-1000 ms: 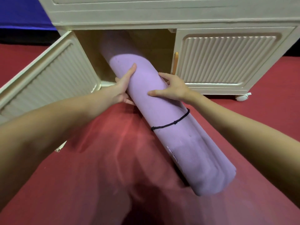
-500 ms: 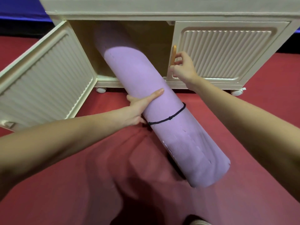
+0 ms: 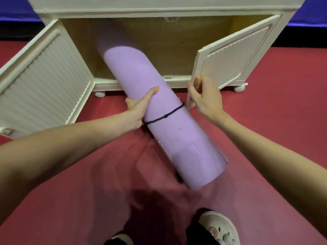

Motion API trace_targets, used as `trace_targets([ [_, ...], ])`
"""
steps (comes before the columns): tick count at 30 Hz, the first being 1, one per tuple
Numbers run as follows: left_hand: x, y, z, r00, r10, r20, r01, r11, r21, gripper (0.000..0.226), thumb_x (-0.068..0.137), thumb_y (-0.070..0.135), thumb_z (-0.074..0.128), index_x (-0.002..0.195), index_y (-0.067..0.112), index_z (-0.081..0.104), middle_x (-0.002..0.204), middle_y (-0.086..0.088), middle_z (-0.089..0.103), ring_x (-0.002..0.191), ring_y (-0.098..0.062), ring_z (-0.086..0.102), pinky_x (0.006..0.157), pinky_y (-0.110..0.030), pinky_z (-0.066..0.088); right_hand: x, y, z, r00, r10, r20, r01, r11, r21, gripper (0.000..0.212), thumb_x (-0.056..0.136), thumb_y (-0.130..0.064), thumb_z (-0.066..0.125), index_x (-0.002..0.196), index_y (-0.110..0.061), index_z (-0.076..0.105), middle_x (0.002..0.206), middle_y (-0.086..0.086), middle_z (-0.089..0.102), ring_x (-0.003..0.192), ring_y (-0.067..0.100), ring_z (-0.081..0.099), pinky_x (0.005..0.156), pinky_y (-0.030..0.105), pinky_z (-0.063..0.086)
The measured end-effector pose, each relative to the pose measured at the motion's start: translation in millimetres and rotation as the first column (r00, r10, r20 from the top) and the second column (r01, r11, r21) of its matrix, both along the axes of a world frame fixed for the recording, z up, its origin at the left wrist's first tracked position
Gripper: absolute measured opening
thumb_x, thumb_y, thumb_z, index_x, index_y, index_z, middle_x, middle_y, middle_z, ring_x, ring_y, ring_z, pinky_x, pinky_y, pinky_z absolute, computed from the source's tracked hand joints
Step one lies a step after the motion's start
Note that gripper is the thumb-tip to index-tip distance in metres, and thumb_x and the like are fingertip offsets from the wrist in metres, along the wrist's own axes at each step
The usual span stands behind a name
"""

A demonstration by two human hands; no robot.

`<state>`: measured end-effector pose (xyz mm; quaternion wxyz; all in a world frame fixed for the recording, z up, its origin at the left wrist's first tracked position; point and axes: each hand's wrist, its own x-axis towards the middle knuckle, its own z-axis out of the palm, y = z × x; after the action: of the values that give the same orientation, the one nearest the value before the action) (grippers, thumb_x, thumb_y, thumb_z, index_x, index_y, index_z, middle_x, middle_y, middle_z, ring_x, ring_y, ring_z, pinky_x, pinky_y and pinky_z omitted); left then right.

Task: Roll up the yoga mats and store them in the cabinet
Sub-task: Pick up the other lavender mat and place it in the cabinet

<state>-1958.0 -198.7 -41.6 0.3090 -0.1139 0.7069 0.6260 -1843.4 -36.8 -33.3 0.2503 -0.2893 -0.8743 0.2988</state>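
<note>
A rolled purple yoga mat (image 3: 169, 121), tied with a black cord (image 3: 164, 116), slants from the red floor up into the cream cabinet (image 3: 159, 7); its far end is inside the open compartment. My left hand (image 3: 139, 108) grips the roll from the left, just above the cord. My right hand (image 3: 205, 96) grips the orange handle on the edge of the right cabinet door (image 3: 230, 55), which stands half open. The left door (image 3: 44, 80) is swung wide open.
The cabinet stands on small white casters (image 3: 100, 94) on a red floor mat (image 3: 70, 183). My feet in pale clogs (image 3: 219, 228) show at the bottom edge. A blue wall strip runs behind the cabinet.
My right hand left the mat, took the right door's handle and pulled that door open. My left hand slid down the roll toward the cord.
</note>
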Motion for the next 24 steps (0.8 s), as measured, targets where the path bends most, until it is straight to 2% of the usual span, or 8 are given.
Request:
trace_targets([
  [3,-2.9,-3.7,10.6,0.999,-0.025,0.02,0.025,1.0,-0.004,0.106,0.054,0.056,0.085,0.137,0.018,0.031,0.123,0.004,0.054,0.098,-0.016,0.062,0.079,-0.039,0.055,45.9,-2.9,-0.2,0.986,-0.163,-0.037,0.165,0.985,0.057,0.038,0.087,-0.046,0.057,0.069,-0.015,0.044,0.067,0.002,0.056,0.063,0.022,0.049,0.059,0.035,0.037],
  [8,7.8,1.3,38.6,0.998,-0.009,0.057,0.009,1.0,-0.014,0.117,0.05,0.061,0.083,0.141,0.017,0.023,0.125,0.001,0.05,0.096,-0.02,0.063,0.083,-0.044,0.056,114.5,-5.5,1.4,0.912,-0.41,-0.022,0.41,0.912,-0.019,0.018,0.089,-0.029,0.052,0.084,-0.013,0.046,0.081,-0.001,0.047,0.067,0.019,0.044,0.064,0.033,0.031],
  [10,9.0,6.0,46.9,0.998,0.007,0.069,-0.006,1.0,-0.016,0.122,0.048,0.062,0.083,0.144,0.019,0.02,0.123,0.002,0.05,0.093,-0.021,0.064,0.074,-0.046,0.058,132.3,-3.4,5.4,0.865,-0.502,-0.009,0.5,0.863,-0.071,0.014,0.089,-0.025,0.051,0.091,-0.014,0.043,0.094,0.003,0.045,0.07,0.023,0.044,0.066,0.035,0.035],
  [13,-8.5,17.0,35.0,0.992,0.006,0.125,0.003,0.997,-0.073,0.129,0.021,0.071,0.082,0.133,0.025,0.039,0.114,0.003,0.066,0.08,-0.023,0.071,0.053,-0.048,0.055,155.2,6.7,10.5,0.828,-0.558,0.06,0.561,0.821,-0.103,0.018,0.09,-0.023,0.052,0.1,-0.008,0.051,0.104,0.011,0.04,0.073,0.024,0.04,0.068,0.037,0.041],
  [14,-11.0,20.0,33.8,0.99,-0.007,0.143,0.017,0.997,-0.071,0.123,0.021,0.072,0.081,0.128,0.024,0.045,0.108,0.002,0.07,0.076,-0.024,0.072,0.053,-0.047,0.055,161.9,11.5,11.4,0.813,-0.578,0.072,0.583,0.805,-0.108,0.02,0.09,-0.023,0.052,0.102,-0.006,0.053,0.106,0.012,0.04,0.075,0.025,0.041,0.07,0.038,0.043],
  [18,12.9,29.1,70.6,0.989,-0.092,0.114,0.099,0.993,-0.064,0.075,0.063,0.069,0.07,0.115,0.017,0.054,0.088,-0.001,0.07,0.069,-0.02,0.067,0.052,-0.035,0.051,174.8,26.6,14.8,0.71,-0.694,0.119,0.703,0.693,-0.16,0.029,0.095,-0.022,0.046,0.115,-0.001,0.049,0.119,0.023,0.044,0.092,0.042,0.055,0.077,0.041,0.04],
  [21,17.7,42.7,82.4,0.983,-0.024,0.182,0.037,0.997,-0.071,0.077,0.056,0.069,0.074,0.111,0.019,0.055,0.085,-0.001,0.065,0.07,-0.019,0.064,0.057,-0.041,0.053,173.1,37.3,13.7,0.646,-0.753,0.128,0.756,0.607,-0.245,0.034,0.097,-0.021,0.044,0.124,0.0,0.046,0.127,0.025,0.047,0.109,0.043,0.052,0.09,0.043,0.039],
  [24,18.3,62.4,87.5,0.977,0.073,0.2,-0.057,0.995,-0.082,0.066,0.056,0.066,0.077,0.093,0.015,0.056,0.078,-0.003,0.062,0.068,-0.02,0.064,0.069,-0.049,0.057,172.2,50.4,8.5,0.55,-0.831,0.084,0.804,0.5,-0.322,0.035,0.096,-0.018,0.046,0.127,-0.001,0.044,0.13,0.024,0.045,0.113,0.041,0.051,0.091,0.039,0.035],
])
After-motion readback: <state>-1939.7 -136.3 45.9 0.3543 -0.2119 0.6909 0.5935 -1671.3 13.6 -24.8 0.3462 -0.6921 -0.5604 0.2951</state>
